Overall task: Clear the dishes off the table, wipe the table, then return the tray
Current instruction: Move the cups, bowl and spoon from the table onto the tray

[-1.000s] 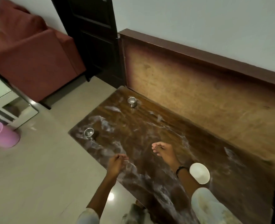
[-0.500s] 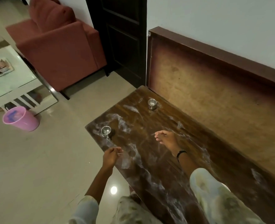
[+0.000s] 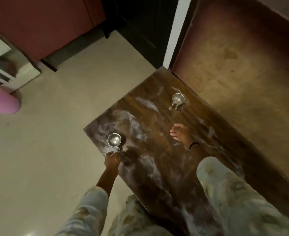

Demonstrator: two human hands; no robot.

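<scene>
The left hand (image 3: 112,160) reaches the near cup (image 3: 114,140) at the table (image 3: 157,167) edge, fingertips at its handle; whether it grips yet I cannot tell. The right hand (image 3: 181,134), loosely curled and empty, hovers short of the far cup (image 3: 178,99). Best to hook each handle firmly and lift straight up.

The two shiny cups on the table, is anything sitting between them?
No. In the head view, only bare table top with whitish smears lies between the near cup and the far cup. The right hand hovers beside that stretch.
</scene>
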